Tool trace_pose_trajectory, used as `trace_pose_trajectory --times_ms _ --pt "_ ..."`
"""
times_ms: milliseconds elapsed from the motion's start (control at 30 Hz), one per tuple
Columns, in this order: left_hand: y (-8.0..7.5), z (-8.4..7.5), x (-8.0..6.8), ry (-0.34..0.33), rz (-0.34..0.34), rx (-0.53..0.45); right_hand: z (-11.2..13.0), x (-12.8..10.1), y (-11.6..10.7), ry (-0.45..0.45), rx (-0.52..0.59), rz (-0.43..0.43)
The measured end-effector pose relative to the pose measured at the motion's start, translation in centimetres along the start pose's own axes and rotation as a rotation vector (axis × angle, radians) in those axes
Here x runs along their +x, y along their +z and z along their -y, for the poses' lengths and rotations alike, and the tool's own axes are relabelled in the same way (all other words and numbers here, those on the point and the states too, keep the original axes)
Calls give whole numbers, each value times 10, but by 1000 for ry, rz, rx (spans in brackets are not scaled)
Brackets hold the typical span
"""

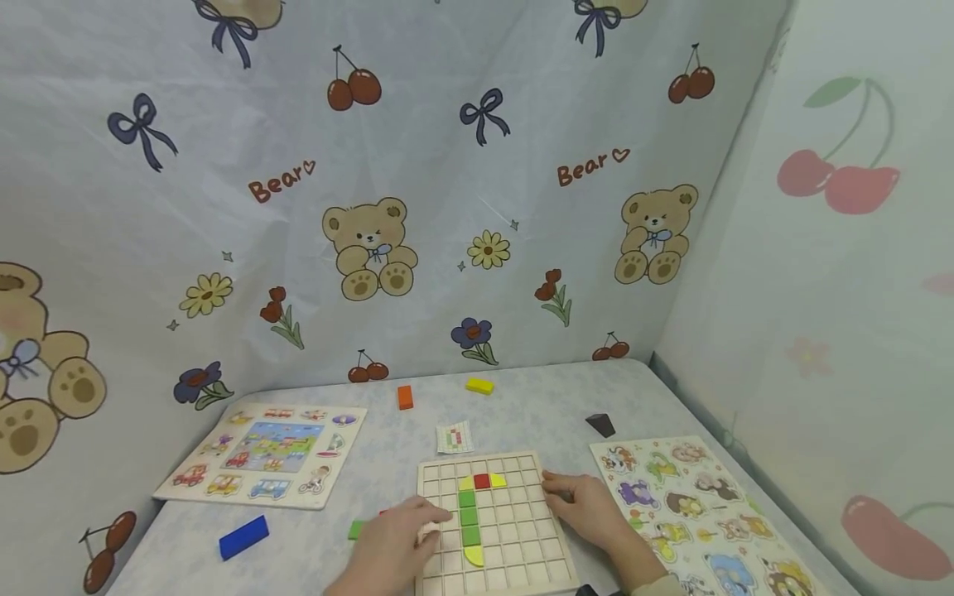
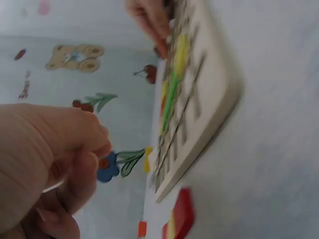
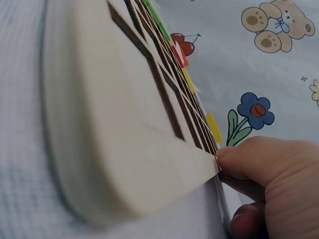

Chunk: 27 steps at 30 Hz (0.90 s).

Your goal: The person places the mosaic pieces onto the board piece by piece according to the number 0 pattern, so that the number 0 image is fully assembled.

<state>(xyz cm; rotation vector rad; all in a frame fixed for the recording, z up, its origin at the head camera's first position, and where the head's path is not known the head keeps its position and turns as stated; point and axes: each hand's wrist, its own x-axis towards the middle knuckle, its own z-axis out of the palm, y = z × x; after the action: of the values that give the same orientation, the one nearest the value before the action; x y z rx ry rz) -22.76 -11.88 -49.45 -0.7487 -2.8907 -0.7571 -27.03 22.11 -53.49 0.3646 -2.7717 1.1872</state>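
1. While the right hand (image 1: 585, 505) pinches the right edge of the grid board (image 1: 522, 530), lying flat on the desk (image 1: 298, 563), the left hand (image 1: 395, 538) hovers over its left side, fingers loosely bent, nothing visibly held.
2. Step, as judged: filling cells with coloured pieces; the next move probably calls for fetching another and checking the card (image 1: 455, 438) behind.
3. Counts, placed: three green squares (image 1: 469, 516), one red square (image 1: 482, 481), three yellow rounded pieces (image 1: 474, 556).
4. Counts, loose: one orange block (image 1: 405, 397), one yellow block (image 1: 480, 386), one blue block (image 1: 243, 538), one dark block (image 1: 600, 425); pieces beside the left hand (image 2: 184, 211) are partly hidden, uncountable.
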Motion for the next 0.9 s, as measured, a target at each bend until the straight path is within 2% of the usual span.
trace_pose_trajectory --times_ms 133,200,267,367,500,733,900 --pt "-35 35 -5 -238 -19 -4 0 0 2 5 -8 -3" --pt "-44 54 -9 -335 3 -18 0 0 2 20 -19 -7" --pt "-48 72 -14 -403 36 -38 0 0 2 32 -28 -5" --pt "-48 90 -19 -429 81 -73 -1 0 2 29 -32 -7" --pt "-49 100 -21 -416 95 -107 -2 2 0 10 -25 -14" --pt "-49 103 -21 -424 95 -130 -2 3 0 18 -9 -13" --pt "-50 95 -21 -452 56 -58 -3 1 3 20 1 -2"
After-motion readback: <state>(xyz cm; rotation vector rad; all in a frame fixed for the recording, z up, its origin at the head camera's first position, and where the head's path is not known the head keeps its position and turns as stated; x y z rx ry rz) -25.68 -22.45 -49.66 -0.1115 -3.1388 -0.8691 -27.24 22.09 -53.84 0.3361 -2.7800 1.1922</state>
